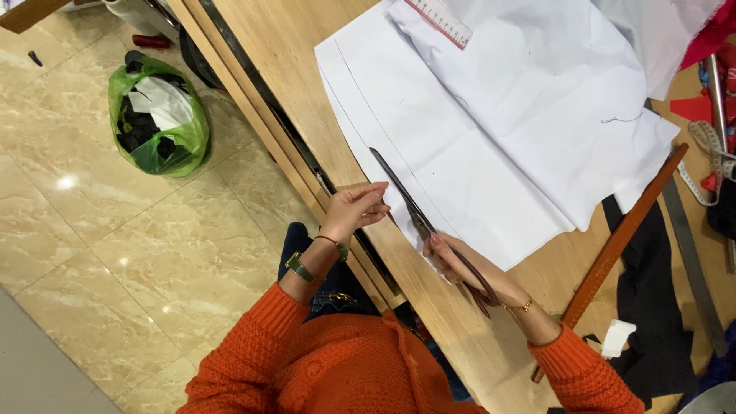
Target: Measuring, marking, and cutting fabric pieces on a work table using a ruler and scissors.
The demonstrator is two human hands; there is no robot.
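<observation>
This looks like a tailoring or sewing workshop. A long wooden bench (475, 337) runs from 11 o'clock to 5 o'clock, with white fabric (491, 130) spread over it and marked with drawn lines. Long dark shears (418, 218) lie along the cloth's edge. A marked ruler (441, 19) sits at 12 o'clock, a long wooden straightedge (621, 245) and a tape measure (709, 165) at 3 o'clock, beside dark cloth pieces (652, 307). On the marble-tiled floor (92, 230) at 10 o'clock stands 1 green bag (157, 115) stuffed with scraps.

Bare table (276, 69) left of white fabric (498, 115), wooden ruler (613, 253) and dark cloth (652, 307) crowding the right
</observation>
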